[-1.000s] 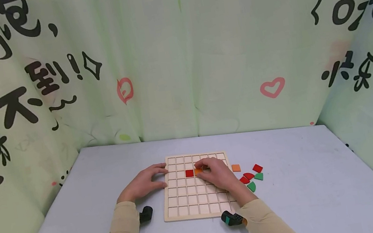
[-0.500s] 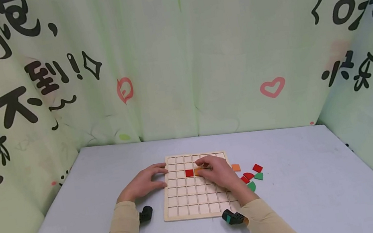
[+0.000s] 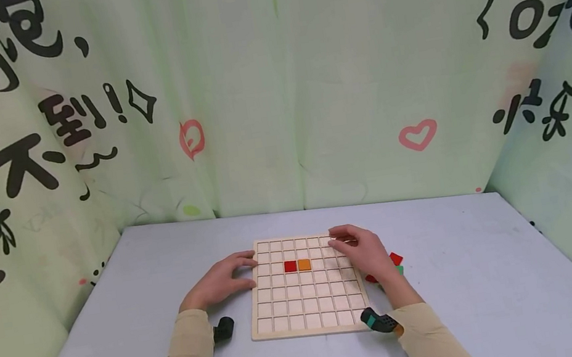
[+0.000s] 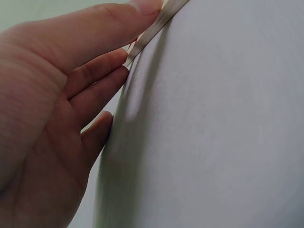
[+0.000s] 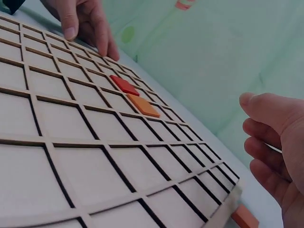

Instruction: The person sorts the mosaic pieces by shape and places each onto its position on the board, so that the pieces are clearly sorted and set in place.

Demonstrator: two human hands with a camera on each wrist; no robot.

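A wooden grid board [image 3: 288,309] lies on the table. In neighbouring cells sit a red square tile [image 3: 290,266] and an orange square tile [image 3: 304,265]. My left hand [image 3: 222,281] rests at the board's left edge, thumb and fingertips touching its rim, fingers fairly straight. Over the board's right edge hovers my right hand [image 3: 364,251], with loosely bent fingers and nothing between them. Below it, the right wrist view shows another orange tile [image 5: 245,217] beside the board's edge.
Right of the board lie loose pieces, among them a red piece [image 3: 396,258] and a green piece [image 3: 401,270], partly hidden by my right hand and wrist. The white table [image 3: 506,293] ends at a printed curtain [image 3: 350,87].
My right hand has let go of the orange tile in its cell, then lifted and moved right, to the board's right edge. The left hand has stayed put.
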